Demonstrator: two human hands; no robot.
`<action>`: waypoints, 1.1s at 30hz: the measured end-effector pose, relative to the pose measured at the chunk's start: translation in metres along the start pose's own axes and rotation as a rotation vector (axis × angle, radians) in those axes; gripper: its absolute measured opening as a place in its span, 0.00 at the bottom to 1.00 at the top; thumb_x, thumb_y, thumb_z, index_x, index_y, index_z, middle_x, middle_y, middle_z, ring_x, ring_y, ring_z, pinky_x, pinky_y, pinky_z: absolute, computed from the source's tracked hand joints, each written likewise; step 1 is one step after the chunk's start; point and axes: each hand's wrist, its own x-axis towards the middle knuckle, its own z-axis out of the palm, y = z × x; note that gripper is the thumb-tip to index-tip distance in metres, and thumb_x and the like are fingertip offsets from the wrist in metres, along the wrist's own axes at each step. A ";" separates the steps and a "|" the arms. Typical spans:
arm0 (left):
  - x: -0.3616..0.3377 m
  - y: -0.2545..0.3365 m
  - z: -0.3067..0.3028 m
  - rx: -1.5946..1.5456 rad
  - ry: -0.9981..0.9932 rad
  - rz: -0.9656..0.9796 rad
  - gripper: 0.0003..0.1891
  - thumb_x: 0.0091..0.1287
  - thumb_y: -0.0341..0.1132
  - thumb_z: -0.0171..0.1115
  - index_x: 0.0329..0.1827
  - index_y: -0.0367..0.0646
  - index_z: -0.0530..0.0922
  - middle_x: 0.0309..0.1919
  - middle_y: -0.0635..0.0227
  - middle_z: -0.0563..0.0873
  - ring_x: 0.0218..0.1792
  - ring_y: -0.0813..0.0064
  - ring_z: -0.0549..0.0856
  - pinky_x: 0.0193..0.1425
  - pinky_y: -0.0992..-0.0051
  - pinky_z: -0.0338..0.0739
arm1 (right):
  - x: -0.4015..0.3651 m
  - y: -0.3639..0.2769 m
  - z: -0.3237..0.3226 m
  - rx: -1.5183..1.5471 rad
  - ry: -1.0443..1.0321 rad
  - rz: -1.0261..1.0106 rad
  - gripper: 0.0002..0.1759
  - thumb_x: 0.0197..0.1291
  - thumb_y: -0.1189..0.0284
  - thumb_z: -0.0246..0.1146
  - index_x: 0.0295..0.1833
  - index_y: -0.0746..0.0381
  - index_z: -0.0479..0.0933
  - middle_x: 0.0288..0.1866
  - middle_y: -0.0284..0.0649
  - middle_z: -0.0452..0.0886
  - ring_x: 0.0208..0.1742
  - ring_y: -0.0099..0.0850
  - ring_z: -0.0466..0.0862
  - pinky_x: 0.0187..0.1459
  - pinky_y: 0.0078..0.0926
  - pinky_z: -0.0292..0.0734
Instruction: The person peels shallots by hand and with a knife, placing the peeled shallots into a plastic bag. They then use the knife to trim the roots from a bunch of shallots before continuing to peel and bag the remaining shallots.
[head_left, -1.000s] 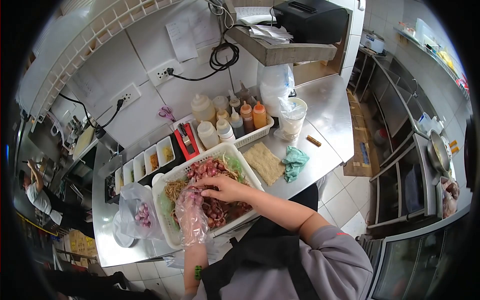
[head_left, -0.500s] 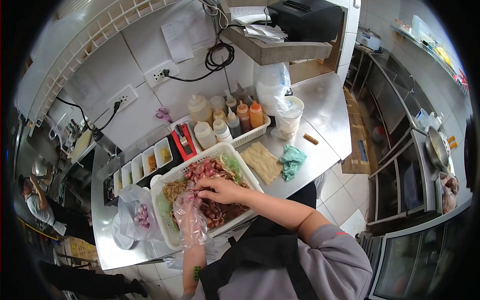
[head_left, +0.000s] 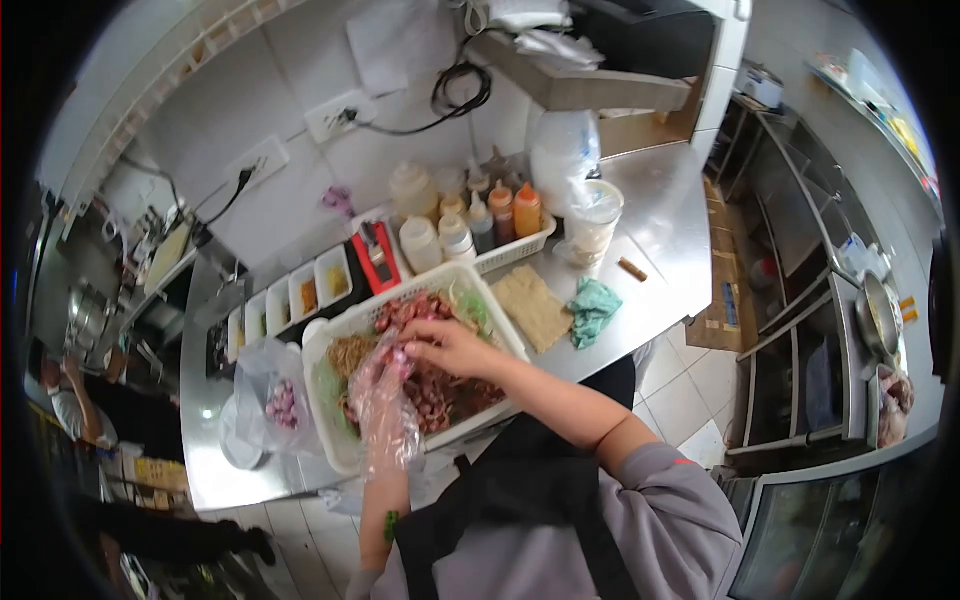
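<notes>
My left hand (head_left: 380,385), in a clear plastic glove, is closed around a small pink shallot (head_left: 402,361) above a white plastic basket (head_left: 318,425). My bare right hand (head_left: 448,348) reaches across from the right, its thumb and fingers pinched at the same shallot. Beneath both hands lie many reddish unpeeled shallots (head_left: 428,405). A clump of dry brown roots (head_left: 350,354) sits at the basket's left side, and green netting shows near its corners. Left of the basket, a clear plastic bag (head_left: 252,400) holds peeled pink-purple shallots (head_left: 282,405).
Squeeze bottles (head_left: 456,238) stand in a narrow white basket behind. Topping trays (head_left: 305,295) and a red holder (head_left: 376,258) are at the back left. A tan cloth (head_left: 533,307), a green cloth (head_left: 594,308) and a plastic-covered cup (head_left: 592,225) lie rightward. Another person (head_left: 78,400) stands far left.
The camera view has tilted slightly, shifting the counter in the frame. My hands stay together over the basket, and the pink shallot between them shows more clearly.
</notes>
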 end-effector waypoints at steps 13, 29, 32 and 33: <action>0.002 0.007 -0.002 -0.086 -0.064 -0.086 0.22 0.67 0.31 0.59 0.63 0.35 0.68 0.52 0.62 0.78 0.51 0.76 0.80 0.54 0.82 0.75 | 0.003 -0.023 -0.010 0.348 -0.139 0.370 0.16 0.67 0.68 0.57 0.59 0.57 0.72 0.31 0.29 0.75 0.28 0.17 0.71 0.30 0.16 0.66; -0.006 0.010 -0.001 0.043 -0.194 0.086 0.17 0.63 0.27 0.61 0.55 0.35 0.78 0.47 0.63 0.83 0.44 0.77 0.82 0.51 0.77 0.76 | -0.029 -0.066 -0.015 -0.301 -0.143 0.012 0.19 0.63 0.73 0.59 0.61 0.59 0.73 0.56 0.38 0.80 0.57 0.31 0.79 0.58 0.28 0.70; -0.010 0.008 -0.003 0.133 -0.212 0.114 0.15 0.62 0.27 0.61 0.53 0.34 0.78 0.48 0.62 0.83 0.45 0.77 0.81 0.51 0.76 0.75 | -0.035 -0.073 -0.014 -0.343 -0.116 0.092 0.18 0.62 0.75 0.60 0.58 0.58 0.75 0.53 0.41 0.81 0.56 0.36 0.79 0.58 0.29 0.71; -0.011 0.008 -0.003 0.164 -0.226 0.134 0.15 0.62 0.27 0.61 0.52 0.34 0.79 0.47 0.62 0.84 0.45 0.77 0.81 0.51 0.76 0.75 | -0.037 -0.068 -0.013 -0.336 -0.116 0.097 0.18 0.62 0.75 0.60 0.58 0.58 0.75 0.53 0.41 0.81 0.56 0.36 0.79 0.58 0.29 0.71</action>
